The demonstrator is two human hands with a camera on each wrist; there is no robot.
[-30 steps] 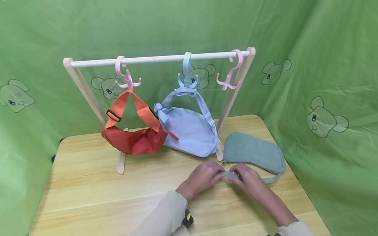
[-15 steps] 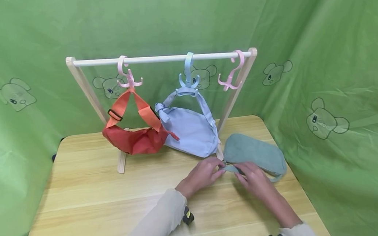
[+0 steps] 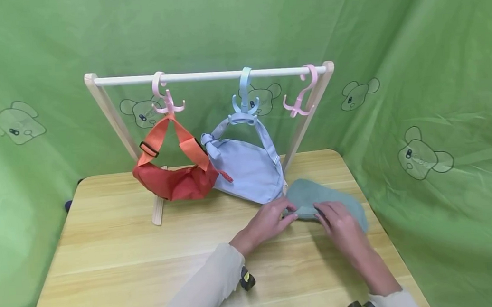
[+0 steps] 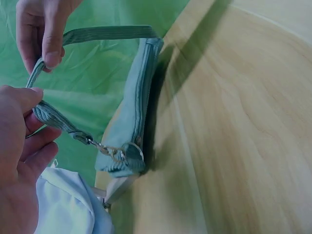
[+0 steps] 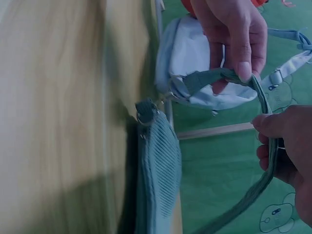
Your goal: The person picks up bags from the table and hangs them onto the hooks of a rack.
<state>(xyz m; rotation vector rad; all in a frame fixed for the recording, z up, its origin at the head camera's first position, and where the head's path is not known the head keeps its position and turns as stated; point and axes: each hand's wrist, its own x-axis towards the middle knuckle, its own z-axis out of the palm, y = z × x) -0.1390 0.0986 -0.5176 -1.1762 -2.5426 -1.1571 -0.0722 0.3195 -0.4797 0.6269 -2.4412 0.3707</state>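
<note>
A grey-green corduroy handbag [image 3: 310, 192] is at the table's right side. My left hand [image 3: 272, 219] pinches its strap [image 4: 109, 33] near the clasp end. My right hand [image 3: 341, 223] pinches the same strap a short way to the right, with a stretch of strap running between the hands. In the left wrist view a metal clasp [image 4: 117, 152] joins the strap to the bag's end. The right wrist view has the strap rising in a loop above the bag, with its zipped edge visible. In the head view my right hand hides part of the bag.
A wooden rack with a white rail [image 3: 202, 75] stands behind. From a pink hook [image 3: 168, 102] hangs a red bag [image 3: 175, 182]; from a blue hook [image 3: 245, 101], a light blue bag [image 3: 247, 167]. Another pink hook [image 3: 300, 103] is at the right. Green cloth [image 3: 438, 87] surrounds the table.
Both hands have moved away from me and up with the strap, which now overlaps the bag in the head view. The bag has shifted slightly. The hanging bags stay put.
</note>
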